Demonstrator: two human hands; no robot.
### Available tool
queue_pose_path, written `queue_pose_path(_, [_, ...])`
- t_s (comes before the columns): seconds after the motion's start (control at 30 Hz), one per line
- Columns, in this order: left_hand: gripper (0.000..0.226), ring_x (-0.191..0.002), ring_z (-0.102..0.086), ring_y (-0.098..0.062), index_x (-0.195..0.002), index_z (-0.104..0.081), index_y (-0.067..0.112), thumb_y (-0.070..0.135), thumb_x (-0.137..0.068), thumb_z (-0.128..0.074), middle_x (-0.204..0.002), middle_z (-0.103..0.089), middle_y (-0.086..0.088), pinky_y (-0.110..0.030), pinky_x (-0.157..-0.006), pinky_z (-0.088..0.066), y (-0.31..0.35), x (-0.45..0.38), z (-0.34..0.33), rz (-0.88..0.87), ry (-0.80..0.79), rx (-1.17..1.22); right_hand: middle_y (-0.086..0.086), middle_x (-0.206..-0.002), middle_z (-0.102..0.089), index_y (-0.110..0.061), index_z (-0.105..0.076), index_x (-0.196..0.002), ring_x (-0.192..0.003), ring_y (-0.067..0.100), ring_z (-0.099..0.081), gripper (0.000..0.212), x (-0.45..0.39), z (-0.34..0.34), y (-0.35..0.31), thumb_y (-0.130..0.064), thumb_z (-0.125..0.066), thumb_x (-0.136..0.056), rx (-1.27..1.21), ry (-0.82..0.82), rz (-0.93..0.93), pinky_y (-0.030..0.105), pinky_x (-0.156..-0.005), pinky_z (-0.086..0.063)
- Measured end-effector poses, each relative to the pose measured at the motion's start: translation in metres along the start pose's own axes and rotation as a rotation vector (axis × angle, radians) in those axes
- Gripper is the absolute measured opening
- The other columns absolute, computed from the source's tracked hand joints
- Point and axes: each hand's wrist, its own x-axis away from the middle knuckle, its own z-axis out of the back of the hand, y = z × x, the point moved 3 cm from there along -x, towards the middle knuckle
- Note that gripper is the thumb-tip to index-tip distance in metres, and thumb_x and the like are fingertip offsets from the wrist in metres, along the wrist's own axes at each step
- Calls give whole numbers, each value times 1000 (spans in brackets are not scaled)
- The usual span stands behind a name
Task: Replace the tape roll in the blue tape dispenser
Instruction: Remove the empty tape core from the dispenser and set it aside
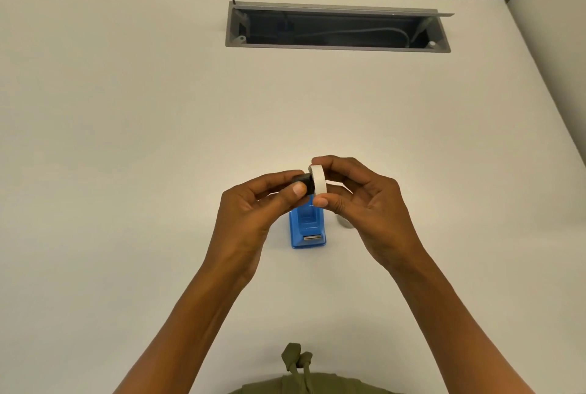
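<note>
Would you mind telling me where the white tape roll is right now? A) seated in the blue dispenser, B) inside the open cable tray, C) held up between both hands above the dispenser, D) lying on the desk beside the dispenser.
C: the white tape roll is pinched by the right hand while the left hand holds the black core against it, above the blue dispenser.

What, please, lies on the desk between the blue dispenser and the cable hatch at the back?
Nothing lies there: in the head view the desk is bare from the dispenser to the hatch; only the raised hands overlap its near end.
</note>
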Motion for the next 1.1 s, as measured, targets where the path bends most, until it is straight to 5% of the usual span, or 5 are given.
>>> queue_pose_path(0.23, [33, -88, -69, -20, -99, -71, 24, 30, -66, -72, -94, -73, -2, -25, -71, -56, 0, 0, 6, 18, -25, 69, -8, -103, -70, -30, -64, -113, -99, 9, -65, 48, -26, 17, 7, -8, -76, -72, -32, 169, -25, 18, -80, -54])
queue_pose_path(0.4, [33, -87, -69, -19, -97, -71, 25, 32, -64, -72, -96, -73, 1, -23, -67, -55, -8, 3, 5, 51, -36, 59, -4, -111, -68, -20, -63, -115, -101, 10, -65, 50, -63, 22, 25, -3, -77, -69, 168, 221, -52, 26, -92, -53])
queue_pose_path(0.57, [31, -89, -69, -18, -97, -71, 23, 28, -66, -72, -95, -73, 1, -28, -76, -57, -13, 2, 3, 47, -30, 64, 2, -108, -66, -14, -63, -114, -90, 11, -61, 54, -93, 11, 47, -16, -83, -64, 441, 187, -13, 3, -77, -46])
queue_pose_path(0.8, [29, -85, -70, -16, -95, -71, 26, 28, -66, -72, -93, -73, 4, -23, -74, -56, -17, -1, 3, 73, -18, 44, 7, -112, -67, -12, -65, -110, -93, 13, -58, 46, -117, 3, 64, -8, -80, -67, 495, 195, -10, -4, -70, -39])
queue_pose_path(1.1, [31, -86, -70, -16, -94, -71, 25, 29, -64, -72, -92, -73, 6, -23, -71, -57, -18, -2, 5, 86, 11, 61, 7, -119, -67, -11, -61, -119, -105, 19, -61, 52, -118, -1, 68, -1, -76, -69, 528, 163, -30, 25, -95, -45])
